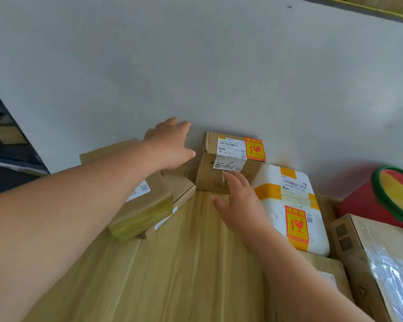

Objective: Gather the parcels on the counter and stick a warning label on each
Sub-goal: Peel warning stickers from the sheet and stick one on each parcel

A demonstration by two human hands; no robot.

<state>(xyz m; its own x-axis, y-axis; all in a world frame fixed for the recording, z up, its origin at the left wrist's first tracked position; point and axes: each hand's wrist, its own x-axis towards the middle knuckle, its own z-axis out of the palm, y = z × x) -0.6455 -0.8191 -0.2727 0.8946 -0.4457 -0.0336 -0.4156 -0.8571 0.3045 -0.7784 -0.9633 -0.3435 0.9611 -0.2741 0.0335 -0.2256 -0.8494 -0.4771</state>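
A small brown cardboard parcel stands against the wall, with a white shipping label and an orange warning label on top. My left hand hovers just left of it with fingers spread. My right hand is in front of the parcel with straight fingers, their tips at its front face. To the right lies a white padded parcel with yellow tape and an orange warning label. Flat brown parcels are stacked under my left forearm.
The wooden counter runs toward me between my arms. At the right stand a large taped cardboard box and a red round container with a green rim. Another brown parcel lies under my right forearm. A grey wall closes off the back.
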